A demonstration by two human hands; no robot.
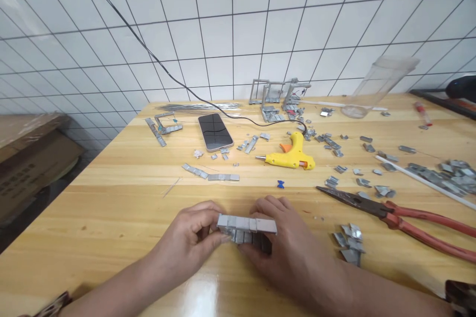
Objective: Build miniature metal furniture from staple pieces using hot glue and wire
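Observation:
Between my hands, just above the table's near part, is a piece built of grey metal strips, with a flat segmented bar on top and more segments beneath. My left hand pinches its left end between thumb and fingers. Around the right end my right hand is closed, its thumb below and its fingers behind. The underside is partly hidden by my fingers. Beyond them lie a small blue bow-shaped piece and two segmented metal strips.
A yellow hot glue gun lies mid-table, its cord running up left. Near it rests a phone. Red-handled pliers and loose metal clips are at right. Small metal frames and a clear plastic jar stand by the tiled wall.

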